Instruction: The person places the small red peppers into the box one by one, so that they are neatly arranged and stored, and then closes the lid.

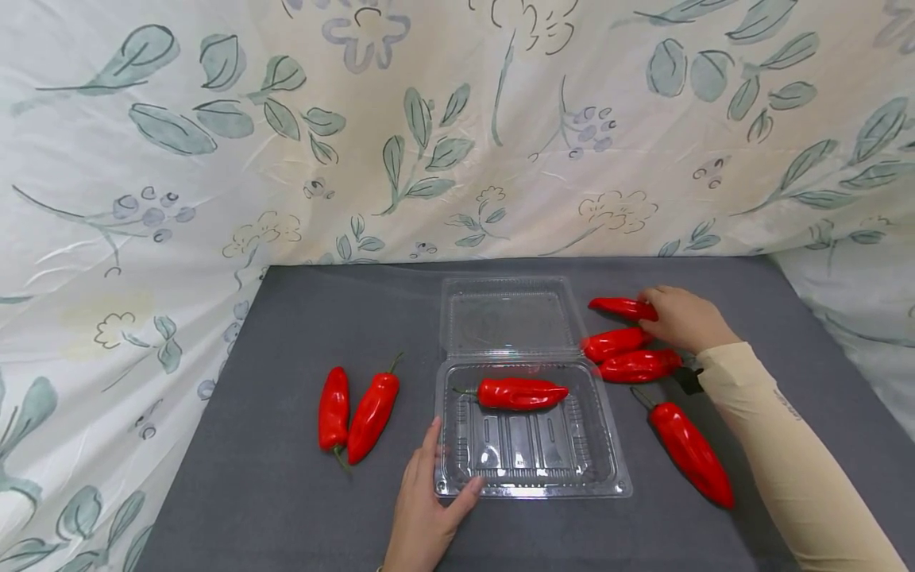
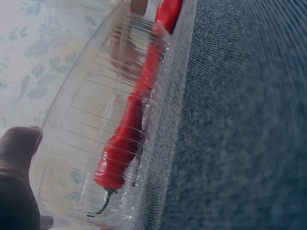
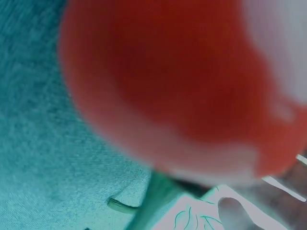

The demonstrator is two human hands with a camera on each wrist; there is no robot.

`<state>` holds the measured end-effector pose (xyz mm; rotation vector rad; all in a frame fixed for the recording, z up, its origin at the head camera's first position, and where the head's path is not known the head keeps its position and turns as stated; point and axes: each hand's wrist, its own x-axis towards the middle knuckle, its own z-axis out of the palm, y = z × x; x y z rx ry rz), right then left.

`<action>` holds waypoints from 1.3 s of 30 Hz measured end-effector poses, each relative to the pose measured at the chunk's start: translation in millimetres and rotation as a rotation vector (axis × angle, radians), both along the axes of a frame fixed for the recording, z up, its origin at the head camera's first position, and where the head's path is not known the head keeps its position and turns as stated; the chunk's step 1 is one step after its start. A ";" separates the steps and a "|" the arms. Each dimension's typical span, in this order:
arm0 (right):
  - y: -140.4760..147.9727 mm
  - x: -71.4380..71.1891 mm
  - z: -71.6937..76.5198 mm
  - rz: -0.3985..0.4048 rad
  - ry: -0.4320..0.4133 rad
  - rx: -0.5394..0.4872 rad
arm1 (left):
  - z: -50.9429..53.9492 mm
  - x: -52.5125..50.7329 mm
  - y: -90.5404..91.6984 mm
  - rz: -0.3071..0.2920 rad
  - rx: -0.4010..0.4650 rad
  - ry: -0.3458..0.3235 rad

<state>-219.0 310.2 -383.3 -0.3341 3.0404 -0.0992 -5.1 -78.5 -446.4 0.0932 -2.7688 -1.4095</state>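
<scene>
A clear plastic clamshell box [image 1: 532,485] lies with its lid folded back, and one long red pepper [image 1: 522,394] rests lengthwise in its base. My left hand [image 1: 429,500] touches the box's near left corner, fingers fairly straight along the side and thumb at the front rim. In the left wrist view the thumb [image 2: 21,148] meets the clear wall. Right of the lid, my right hand [image 1: 682,318] pinches the stem-end side of the farthest red pepper [image 1: 616,307]. A blurred red pepper [image 3: 168,86] fills much of the right wrist view, partly hiding the fingers [image 3: 235,215].
Two red peppers [image 1: 639,365] [image 1: 613,342] lie side by side under the right wrist. Nearer me is another red pepper [image 1: 689,453] beside the right forearm. Left of the box are two more peppers [image 1: 333,409] [image 1: 374,417]. A patterned cloth [image 1: 457,143] hangs behind the grey table [image 1: 250,492].
</scene>
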 end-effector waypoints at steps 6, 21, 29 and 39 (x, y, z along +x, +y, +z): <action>-0.2 1.6 3.7 0.006 0.047 -0.008 | 0.6 -0.2 -0.6 -0.006 -0.002 -0.003; -18.9 9.8 27.7 0.048 0.221 0.021 | 1.6 0.3 -0.5 -0.005 0.000 0.012; -44.0 21.5 55.0 0.139 0.315 0.020 | 2.0 1.0 -0.2 -0.004 0.003 -0.013; -73.7 40.2 79.2 0.274 0.434 0.020 | 2.3 1.2 -0.2 0.000 0.005 -0.021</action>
